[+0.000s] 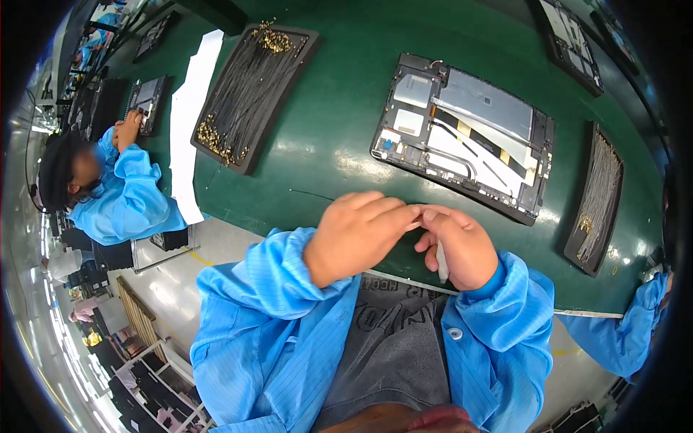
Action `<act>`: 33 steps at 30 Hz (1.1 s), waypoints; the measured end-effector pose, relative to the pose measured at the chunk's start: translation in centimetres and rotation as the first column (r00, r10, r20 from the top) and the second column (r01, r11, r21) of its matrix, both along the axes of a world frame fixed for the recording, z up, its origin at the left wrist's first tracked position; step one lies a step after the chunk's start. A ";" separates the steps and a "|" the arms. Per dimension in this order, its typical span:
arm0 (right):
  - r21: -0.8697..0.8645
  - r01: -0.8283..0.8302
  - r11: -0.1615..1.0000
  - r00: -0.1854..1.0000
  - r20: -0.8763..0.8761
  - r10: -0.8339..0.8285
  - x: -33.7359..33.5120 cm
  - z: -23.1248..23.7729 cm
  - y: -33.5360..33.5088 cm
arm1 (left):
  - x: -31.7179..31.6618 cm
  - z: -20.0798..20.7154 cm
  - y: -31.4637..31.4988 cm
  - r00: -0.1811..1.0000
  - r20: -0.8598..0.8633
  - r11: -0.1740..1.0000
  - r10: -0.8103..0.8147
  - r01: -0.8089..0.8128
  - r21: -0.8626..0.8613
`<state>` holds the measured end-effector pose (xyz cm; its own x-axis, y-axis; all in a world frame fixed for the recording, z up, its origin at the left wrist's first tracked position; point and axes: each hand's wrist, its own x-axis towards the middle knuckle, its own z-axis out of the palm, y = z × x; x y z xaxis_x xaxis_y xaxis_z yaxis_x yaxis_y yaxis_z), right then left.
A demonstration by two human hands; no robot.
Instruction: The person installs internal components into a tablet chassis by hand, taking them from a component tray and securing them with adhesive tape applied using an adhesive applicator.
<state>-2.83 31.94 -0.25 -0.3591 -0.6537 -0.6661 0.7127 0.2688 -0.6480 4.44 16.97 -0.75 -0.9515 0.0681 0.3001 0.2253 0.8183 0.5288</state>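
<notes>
My left hand [367, 234] and my right hand [462, 249] meet fingertip to fingertip over the table's near edge. The left fingers are closed in a pinch. A thin black cable [310, 193] runs out to the left from behind that hand; its other end is hidden at the fingertips. In my curled right hand is a slim white tool [442, 263], its lower end showing below the fingers and its kind unclear. Just beyond my hands lies an opened tablet-like device [462, 137], with silver battery, boards and flat cables exposed.
A black tray [253, 97] of thin cables with gold ends stands at the left, beside a white sheet [191, 130]. Another cable tray [595, 198] is at the right. More opened devices [567, 43] lie far right. A co-worker [119, 180] sits left; another person's sleeve [613, 332] shows right.
</notes>
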 end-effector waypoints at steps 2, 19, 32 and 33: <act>-0.017 0.043 0.999 0.999 0.016 -0.043 -0.2 0.0 0.2 | -0.2 -0.7 0.4 0.999 -0.021 0.999 -0.033 0.033 0.020; -0.422 0.493 0.761 0.309 -0.733 -0.607 -3.1 -2.3 -2.4 | -4.2 -1.9 0.3 0.988 -0.095 0.985 0.118 -0.129 -0.119; -0.450 0.390 0.803 0.255 -0.785 -0.564 -3.3 -3.7 -2.6 | -4.2 -1.3 0.1 0.992 0.033 0.975 0.122 -0.114 -0.192; -0.450 0.385 0.806 0.275 -0.778 -0.565 -3.3 -3.7 -2.5 | -4.2 -1.3 0.1 0.992 0.039 0.977 0.118 -0.109 -0.185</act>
